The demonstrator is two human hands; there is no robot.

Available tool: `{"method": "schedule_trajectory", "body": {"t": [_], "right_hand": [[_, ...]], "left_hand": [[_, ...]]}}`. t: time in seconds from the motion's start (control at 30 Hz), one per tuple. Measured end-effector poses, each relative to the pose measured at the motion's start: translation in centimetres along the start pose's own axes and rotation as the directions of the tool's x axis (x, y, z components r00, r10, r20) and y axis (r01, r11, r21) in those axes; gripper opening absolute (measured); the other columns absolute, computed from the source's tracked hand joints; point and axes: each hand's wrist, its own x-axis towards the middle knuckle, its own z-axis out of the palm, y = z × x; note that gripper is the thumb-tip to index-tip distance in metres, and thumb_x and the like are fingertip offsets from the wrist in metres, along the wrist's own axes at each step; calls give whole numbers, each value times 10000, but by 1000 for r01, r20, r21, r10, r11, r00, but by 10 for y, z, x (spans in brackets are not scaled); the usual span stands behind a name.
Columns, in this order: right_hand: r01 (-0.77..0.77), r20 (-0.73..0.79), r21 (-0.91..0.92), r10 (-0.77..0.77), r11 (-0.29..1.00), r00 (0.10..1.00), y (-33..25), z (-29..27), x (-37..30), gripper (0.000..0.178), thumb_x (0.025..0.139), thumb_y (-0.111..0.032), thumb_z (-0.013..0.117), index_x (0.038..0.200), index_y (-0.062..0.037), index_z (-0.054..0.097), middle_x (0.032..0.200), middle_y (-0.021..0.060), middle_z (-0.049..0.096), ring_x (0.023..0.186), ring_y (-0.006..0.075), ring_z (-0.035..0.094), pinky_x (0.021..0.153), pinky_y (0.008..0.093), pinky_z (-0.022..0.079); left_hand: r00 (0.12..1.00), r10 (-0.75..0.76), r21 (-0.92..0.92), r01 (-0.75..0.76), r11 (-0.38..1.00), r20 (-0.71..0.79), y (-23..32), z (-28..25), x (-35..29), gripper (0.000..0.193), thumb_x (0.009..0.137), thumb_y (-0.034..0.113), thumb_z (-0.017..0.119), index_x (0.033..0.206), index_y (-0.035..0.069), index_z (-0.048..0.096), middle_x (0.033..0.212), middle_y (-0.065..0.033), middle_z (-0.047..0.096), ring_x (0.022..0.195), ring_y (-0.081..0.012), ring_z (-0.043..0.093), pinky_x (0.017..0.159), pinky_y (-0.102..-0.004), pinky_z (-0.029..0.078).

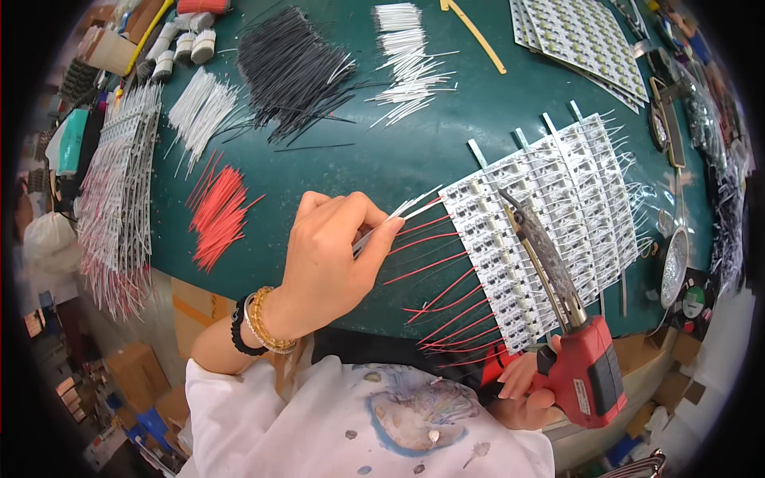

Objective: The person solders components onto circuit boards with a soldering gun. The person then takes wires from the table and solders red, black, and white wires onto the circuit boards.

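My left hand (331,259) pinches a few thin white wires (418,205) between thumb and fingertips. Their ends reach the upper left corner of a white circuit board panel (498,279), where rows of small dark parts show. Red wires (430,237) and some dark ones stick out from the panel's left edge. My right hand (526,394) is closed round a red soldering gun (588,374), partly hidden behind its body. The gun's long metal nose lies over the panel, its tip near the top left rows and apart from the white wires.
Bundles of black wires (291,68), white wires (410,68) and red wires (219,219) lie on the green table (335,171). More boards (586,48) are stacked at the far right. Wired panels (119,191) hang over the left edge. A yellow strip (476,36) lies at the back.
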Motion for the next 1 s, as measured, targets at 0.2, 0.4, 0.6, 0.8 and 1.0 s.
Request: {"method": "schedule_trajectory", "body": {"t": [0.2, 0.4, 0.6, 0.8, 1.0], "right_hand": [[-32, 288, 168, -19, 985, 957, 12, 2, 18, 801, 872, -532, 585, 1263, 132, 367, 505, 45, 496, 408, 141, 485, 423, 283, 422], [-125, 376, 4, 114, 992, 920, 4, -16, 15, 741, 854, -522, 612, 1220, 92, 417, 511, 46, 501, 393, 150, 481, 430, 285, 424], [-156, 514, 96, 85, 983, 854, 6, -15, 30, 705, 823, -504, 654, 1170, 72, 446, 525, 53, 520, 409, 169, 518, 439, 288, 431], [-116, 467, 51, 78, 992, 881, 2, -2, 30, 683, 827, -495, 659, 1157, 68, 460, 523, 52, 518, 407, 160, 523, 423, 281, 424], [-115, 436, 51, 81, 992, 896, -6, -7, 31, 687, 836, -484, 660, 1174, 87, 480, 519, 34, 516, 391, 146, 504, 417, 282, 427]], "left_hand": [[1000, -1, -19, 1, 1000, 23, -1, 0, 0, 191, 817, 92, 691, 696, 80, 544, 567, 7, 496, 514, -167, 443, 670, -331, 332], [998, -9, -71, 13, 997, 55, 0, -1, 4, 198, 816, 87, 687, 685, 87, 538, 570, 16, 495, 520, -159, 437, 667, -331, 328], [993, -49, -40, 54, 998, 106, 3, -7, 2, 153, 791, 70, 696, 700, 72, 573, 627, 2, 529, 559, -142, 448, 688, -297, 336], [992, -48, -24, 51, 998, 118, 0, -5, 4, 155, 791, 72, 695, 699, 72, 570, 625, 3, 528, 552, -143, 450, 681, -298, 332], [996, -11, -60, 16, 998, 93, 4, -3, 10, 197, 805, 82, 682, 682, 85, 529, 573, 7, 510, 535, -175, 449, 662, -339, 322]]}}
